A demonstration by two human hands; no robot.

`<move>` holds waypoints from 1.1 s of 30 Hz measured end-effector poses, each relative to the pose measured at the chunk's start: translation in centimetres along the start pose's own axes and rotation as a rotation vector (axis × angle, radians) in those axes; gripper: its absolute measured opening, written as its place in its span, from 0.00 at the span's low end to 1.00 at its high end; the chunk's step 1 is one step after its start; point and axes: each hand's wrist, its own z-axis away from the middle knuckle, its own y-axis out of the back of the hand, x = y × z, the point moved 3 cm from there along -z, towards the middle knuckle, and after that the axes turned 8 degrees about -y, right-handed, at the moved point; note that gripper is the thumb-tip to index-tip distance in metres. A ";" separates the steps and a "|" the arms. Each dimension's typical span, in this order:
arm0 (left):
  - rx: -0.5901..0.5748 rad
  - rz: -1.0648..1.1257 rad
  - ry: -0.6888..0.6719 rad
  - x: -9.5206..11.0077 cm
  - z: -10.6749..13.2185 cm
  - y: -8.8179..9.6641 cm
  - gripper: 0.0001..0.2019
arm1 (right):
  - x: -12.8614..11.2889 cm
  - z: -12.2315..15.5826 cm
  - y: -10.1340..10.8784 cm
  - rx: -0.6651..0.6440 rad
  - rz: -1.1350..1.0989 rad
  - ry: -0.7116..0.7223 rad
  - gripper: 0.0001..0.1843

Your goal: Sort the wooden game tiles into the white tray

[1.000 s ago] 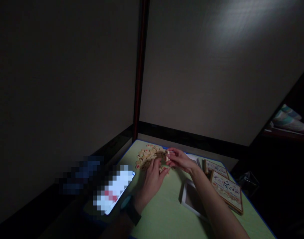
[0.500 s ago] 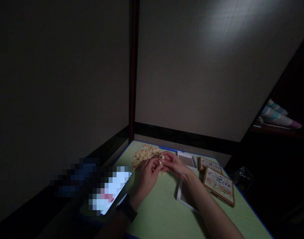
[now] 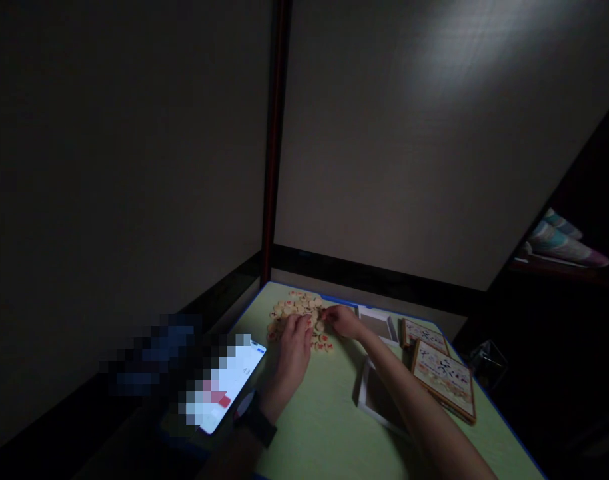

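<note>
A heap of round, pale Chinese chess pieces [image 3: 288,308], marked with red or black characters, lies on the green tabletop [image 3: 329,413]. My left hand [image 3: 297,340], wearing a dark watch at the wrist, reaches over the near side of the heap. Its fingers are closed on a red-marked Chinese chess piece [image 3: 309,323]. At the heap's right edge, my right hand [image 3: 342,320] has its fingertips pinched together low among the pieces; what is between them is hidden. Several red-marked pieces [image 3: 324,346] lie just in front of the heap.
Two shallow white-rimmed trays stand to the right, a far tray [image 3: 395,331] and a near tray [image 3: 360,393] partly under my right forearm. Beyond them lie two printed boxes, one small [image 3: 424,333] and one larger [image 3: 444,380]. A lit phone [image 3: 234,387] is at the left.
My hands were together, handling pieces in front of the heap. Now they are apart: the left is over the heap, the right at its right edge. The red-marked pieces in front are uncovered.
</note>
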 end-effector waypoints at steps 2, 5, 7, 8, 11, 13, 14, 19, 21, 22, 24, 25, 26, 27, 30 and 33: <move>-0.070 -0.023 0.030 -0.3 0.1 -0.4 0.14 | -0.1 -0.4 -0.6 -0.026 0.126 0.002 0.12; -0.220 -0.038 0.045 -0.5 0.3 -1.2 0.15 | -0.4 -0.5 -1.4 -0.058 0.269 0.005 0.13; -0.288 -0.045 0.048 -0.5 0.4 -1.5 0.15 | -0.6 -0.4 -1.7 -0.074 0.333 0.014 0.13; -0.307 -0.052 0.047 -0.6 0.4 -1.6 0.15 | -0.7 -0.3 -1.7 -0.079 0.356 0.020 0.13; -0.329 -0.079 0.037 -0.8 0.5 -1.9 0.16 | -1.0 0.0 -1.4 -0.081 0.396 0.045 0.15; -0.335 -0.086 0.023 -1.0 0.6 -2.2 0.16 | -1.3 0.2 -1.1 -0.083 0.408 0.063 0.15; -0.337 -0.087 0.020 -1.1 0.7 -2.3 0.16 | -1.4 0.3 -1.0 -0.085 0.412 0.070 0.15; -0.351 -0.086 0.027 -1.1 0.8 -2.5 0.16 | -2.2 0.9 -1.3 -0.091 0.426 0.088 0.11; -0.350 -0.072 0.040 -1.0 0.8 -2.4 0.16 | -2.4 1.1 -1.6 -0.087 0.425 0.088 0.10; -0.348 -0.064 0.047 -1.0 0.7 -2.3 0.16 | -2.4 1.1 -1.7 -0.084 0.423 0.087 0.09; -0.344 -0.058 0.049 -0.9 0.7 -2.2 0.16 | -2.4 1.1 -1.7 -0.073 0.416 0.078 0.08; -0.340 -0.060 0.046 -0.8 0.7 -2.1 0.16 | -2.3 1.0 -1.6 -0.065 0.412 0.070 0.08; -0.332 -0.064 0.043 -0.8 0.6 -2.1 0.16 | -2.1 0.9 -1.5 -0.053 0.408 0.057 0.09; -0.321 -0.067 0.041 -0.8 0.6 -2.1 0.16 | -1.9 0.8 -1.2 -0.039 0.405 0.040 0.09; -0.292 -0.068 0.044 -0.9 0.7 -2.1 0.16 | -1.2 0.4 -0.5 0.011 0.393 -0.028 0.14; -0.300 -0.058 0.041 -0.9 0.7 -2.2 0.13 | -0.7 0.2 -0.1 0.029 0.377 -0.082 0.14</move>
